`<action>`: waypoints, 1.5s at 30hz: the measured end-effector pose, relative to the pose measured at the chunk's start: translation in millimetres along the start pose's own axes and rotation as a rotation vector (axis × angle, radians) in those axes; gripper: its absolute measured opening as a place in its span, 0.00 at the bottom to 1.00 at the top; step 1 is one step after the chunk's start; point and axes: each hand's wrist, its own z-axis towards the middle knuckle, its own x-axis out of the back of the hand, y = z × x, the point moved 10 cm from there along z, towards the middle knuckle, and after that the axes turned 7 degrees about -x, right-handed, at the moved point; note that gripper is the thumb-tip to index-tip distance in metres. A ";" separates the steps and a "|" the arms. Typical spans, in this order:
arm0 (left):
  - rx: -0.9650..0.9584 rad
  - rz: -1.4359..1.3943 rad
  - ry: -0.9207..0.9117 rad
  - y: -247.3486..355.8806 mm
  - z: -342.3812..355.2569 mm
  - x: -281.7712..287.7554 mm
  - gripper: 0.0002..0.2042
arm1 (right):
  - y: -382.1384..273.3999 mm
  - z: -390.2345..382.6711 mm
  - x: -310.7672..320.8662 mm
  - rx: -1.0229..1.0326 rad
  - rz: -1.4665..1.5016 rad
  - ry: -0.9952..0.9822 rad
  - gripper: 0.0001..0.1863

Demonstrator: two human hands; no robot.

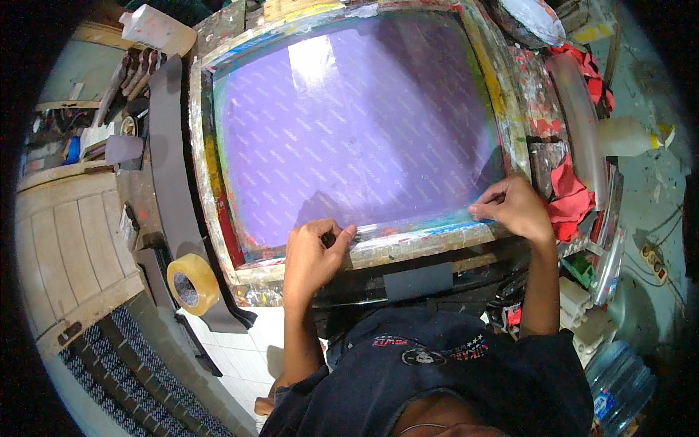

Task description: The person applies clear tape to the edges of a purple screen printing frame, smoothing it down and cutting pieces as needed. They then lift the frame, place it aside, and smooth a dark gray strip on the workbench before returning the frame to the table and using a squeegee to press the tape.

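Observation:
A paint-stained wooden screen-printing frame (429, 242) lies in front of me, with a purple, faintly patterned surface (306, 146) inside it. My left hand (309, 255) rests at the frame's near rail, left of its middle, with thumb and fingers curled together. At the near right corner, my right hand (518, 210) holds its thumb and fingertips in a pinch just over the inner edge. Whatever lies between the fingers of either hand, if anything, is too thin or hidden to make out. White and blue paint smears run along the rail between both hands.
A roll of clear yellowish tape (193, 284) stands left of the frame beside a long dark strip (169, 146). Red cloth (570, 200) and a clear plastic roll (580, 124) lie on the right. A plastic jug (156, 30) is at the far left.

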 end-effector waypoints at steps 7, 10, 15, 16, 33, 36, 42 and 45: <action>0.045 0.006 -0.031 -8.2 1.0 -6.3 0.17 | -2.0 -1.0 -2.1 -0.004 -0.005 0.042 0.12; 0.019 0.052 -0.030 -9.3 2.4 -8.0 0.18 | 5.0 2.0 -4.1 -0.008 -0.017 0.081 0.12; 0.012 0.076 -0.017 -10.3 1.9 -7.5 0.18 | -2.6 -2.4 -1.4 -0.035 -0.075 0.144 0.12; 0.016 0.085 -0.028 -9.8 3.0 -8.1 0.18 | -1.5 -2.6 -1.0 -0.040 -0.087 0.156 0.12; -0.102 0.505 -0.268 32.6 20.9 23.9 0.24 | -52.0 3.3 6.8 0.285 -0.672 0.175 0.23; -0.547 0.113 -0.213 73.9 4.3 -6.1 0.24 | -88.2 -16.7 -32.7 0.666 -0.482 0.059 0.23; -0.697 0.286 -0.196 82.6 -20.4 -60.0 0.21 | -91.2 -66.1 -70.3 0.715 -0.561 0.148 0.22; -0.716 0.315 -0.106 85.8 -25.8 -58.1 0.20 | -86.2 -69.4 -62.9 0.653 -0.561 0.194 0.23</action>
